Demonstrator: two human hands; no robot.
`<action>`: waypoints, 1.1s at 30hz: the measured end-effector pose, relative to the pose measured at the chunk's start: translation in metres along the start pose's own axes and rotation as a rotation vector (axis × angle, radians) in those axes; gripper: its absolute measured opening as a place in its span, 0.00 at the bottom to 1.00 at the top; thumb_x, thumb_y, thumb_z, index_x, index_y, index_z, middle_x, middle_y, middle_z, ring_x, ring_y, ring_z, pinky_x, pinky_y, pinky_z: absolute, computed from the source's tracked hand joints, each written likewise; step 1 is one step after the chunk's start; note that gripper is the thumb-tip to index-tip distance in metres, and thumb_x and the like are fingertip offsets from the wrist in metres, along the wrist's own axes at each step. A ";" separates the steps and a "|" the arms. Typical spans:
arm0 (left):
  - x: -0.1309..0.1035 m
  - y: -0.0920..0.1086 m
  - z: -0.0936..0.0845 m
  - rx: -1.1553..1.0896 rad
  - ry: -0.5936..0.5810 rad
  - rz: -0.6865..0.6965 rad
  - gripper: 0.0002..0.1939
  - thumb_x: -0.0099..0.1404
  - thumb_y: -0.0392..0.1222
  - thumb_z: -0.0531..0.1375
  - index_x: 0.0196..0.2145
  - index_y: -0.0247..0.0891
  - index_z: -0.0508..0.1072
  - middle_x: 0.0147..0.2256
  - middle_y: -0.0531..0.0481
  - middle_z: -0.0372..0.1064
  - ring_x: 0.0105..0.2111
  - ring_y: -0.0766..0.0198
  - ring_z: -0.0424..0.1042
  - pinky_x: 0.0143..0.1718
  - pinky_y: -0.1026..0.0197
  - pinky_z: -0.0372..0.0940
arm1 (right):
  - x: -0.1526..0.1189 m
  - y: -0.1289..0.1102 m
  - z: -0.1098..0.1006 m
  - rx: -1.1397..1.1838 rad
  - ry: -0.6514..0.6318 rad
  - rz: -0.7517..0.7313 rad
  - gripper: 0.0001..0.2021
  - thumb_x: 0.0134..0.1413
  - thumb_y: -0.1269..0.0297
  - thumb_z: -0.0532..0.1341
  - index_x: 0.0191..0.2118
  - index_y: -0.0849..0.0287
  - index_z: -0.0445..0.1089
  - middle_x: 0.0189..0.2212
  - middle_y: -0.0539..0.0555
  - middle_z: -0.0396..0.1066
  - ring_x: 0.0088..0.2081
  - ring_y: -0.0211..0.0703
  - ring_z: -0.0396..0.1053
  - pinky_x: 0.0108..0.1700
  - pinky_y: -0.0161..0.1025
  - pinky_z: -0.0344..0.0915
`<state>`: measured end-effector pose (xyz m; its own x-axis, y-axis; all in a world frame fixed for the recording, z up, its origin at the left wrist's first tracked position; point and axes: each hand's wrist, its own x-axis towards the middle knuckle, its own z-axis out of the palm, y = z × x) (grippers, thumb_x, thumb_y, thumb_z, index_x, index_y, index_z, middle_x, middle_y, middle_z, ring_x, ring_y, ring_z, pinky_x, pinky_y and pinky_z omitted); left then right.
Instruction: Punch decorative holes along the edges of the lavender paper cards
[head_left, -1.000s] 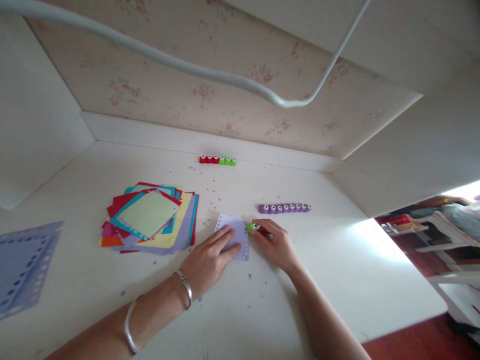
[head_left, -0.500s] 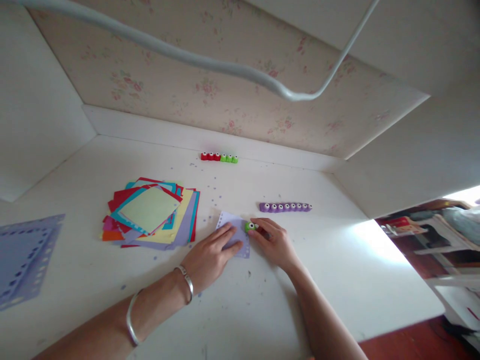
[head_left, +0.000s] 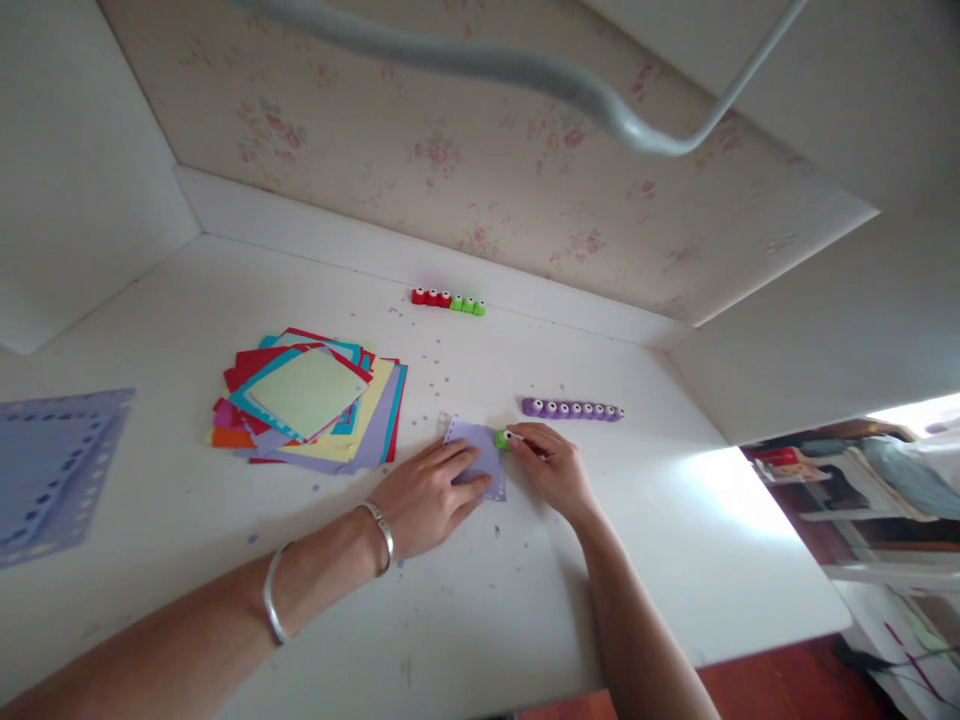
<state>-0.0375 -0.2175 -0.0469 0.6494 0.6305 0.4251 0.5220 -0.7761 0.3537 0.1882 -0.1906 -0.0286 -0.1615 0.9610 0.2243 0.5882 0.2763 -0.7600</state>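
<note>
A small lilac sheet of paper [head_left: 480, 440], with rows of punched holes along its left and right edges, lies flat on the white table. My left hand [head_left: 431, 492] rests on it, palm down, fingers stretched out and apart. At the sheet's right edge is a green craft punch [head_left: 502, 440] with a white top. My right hand [head_left: 551, 470] grips that punch, its thumb and fingers closed around it. Whether the paper's edge sits inside the punch's slot is too small to tell.
Coloured papers [head_left: 307, 395] are piled left of centre. Larger punched lilac sheets [head_left: 52, 480] lie at far left. A row of purple punches [head_left: 574, 409] stands to the right, red and green punches [head_left: 448, 301] by the back ledge. Tiny paper bits dot the table [head_left: 660, 560].
The camera view has shifted and tilted slightly. My right thumb now lies over the punch's top, where the white button showed more fully before. My left hand still holds the sheet flat.
</note>
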 end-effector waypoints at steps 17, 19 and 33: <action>0.000 0.001 -0.001 -0.016 0.027 -0.016 0.14 0.68 0.42 0.55 0.49 0.43 0.73 0.51 0.43 0.68 0.56 0.54 0.62 0.58 0.46 0.56 | 0.002 0.001 0.001 -0.018 0.025 0.044 0.10 0.57 0.59 0.60 0.40 0.54 0.76 0.40 0.55 0.75 0.41 0.45 0.73 0.43 0.41 0.69; 0.000 0.001 -0.001 -0.016 0.029 -0.018 0.13 0.68 0.42 0.55 0.49 0.43 0.73 0.51 0.43 0.68 0.56 0.54 0.62 0.58 0.46 0.57 | 0.002 0.001 0.001 -0.013 0.022 0.049 0.10 0.57 0.58 0.60 0.40 0.54 0.76 0.40 0.55 0.75 0.41 0.45 0.73 0.42 0.41 0.69; 0.000 0.003 -0.003 -0.020 0.066 0.002 0.14 0.69 0.42 0.55 0.50 0.43 0.73 0.52 0.42 0.67 0.57 0.53 0.61 0.58 0.46 0.58 | 0.002 0.004 0.002 -0.037 0.043 0.042 0.11 0.57 0.58 0.60 0.40 0.55 0.76 0.40 0.56 0.76 0.41 0.45 0.73 0.41 0.41 0.69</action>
<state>-0.0373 -0.2202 -0.0436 0.6122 0.6285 0.4798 0.5090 -0.7776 0.3691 0.1887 -0.1872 -0.0323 -0.1018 0.9704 0.2191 0.6230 0.2339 -0.7464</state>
